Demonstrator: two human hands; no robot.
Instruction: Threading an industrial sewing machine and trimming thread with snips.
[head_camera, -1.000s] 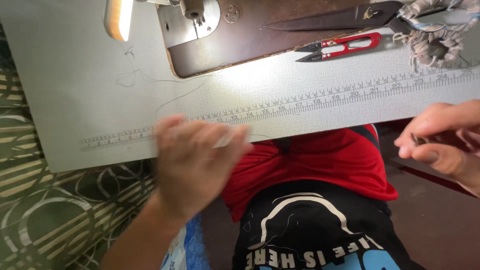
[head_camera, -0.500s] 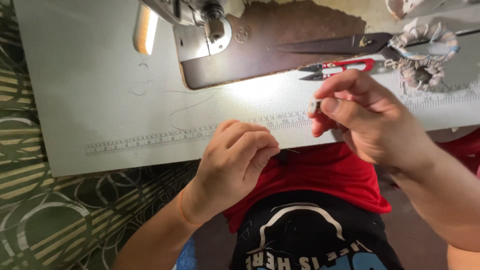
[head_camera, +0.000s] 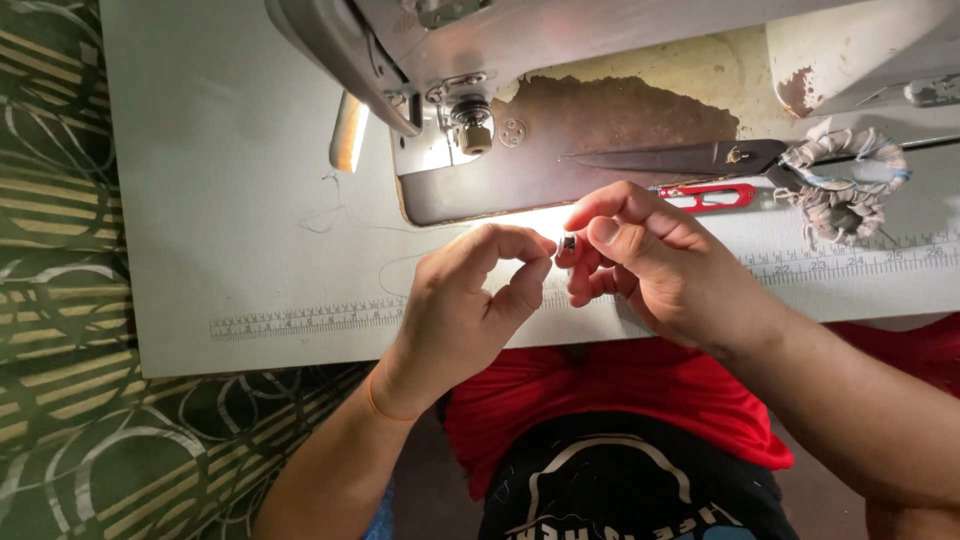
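We see 2 hands meeting over the front edge of the pale desk (head_camera: 200, 200). The right hand (head_camera: 650, 265) pinches a small dark metal piece (head_camera: 568, 242) between thumb and forefinger. The left hand (head_camera: 465, 305) is curled, its fingertips closed together just beside that piece; we cannot tell whether they touch it. Behind them stand the sewing machine (head_camera: 520, 60), long black scissors (head_camera: 690, 158) and red thread snips (head_camera: 712, 196).

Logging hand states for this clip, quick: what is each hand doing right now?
Left hand: fingers pinched shut; what they hold cannot be told.
Right hand: pinched shut on a small dark metal piece.
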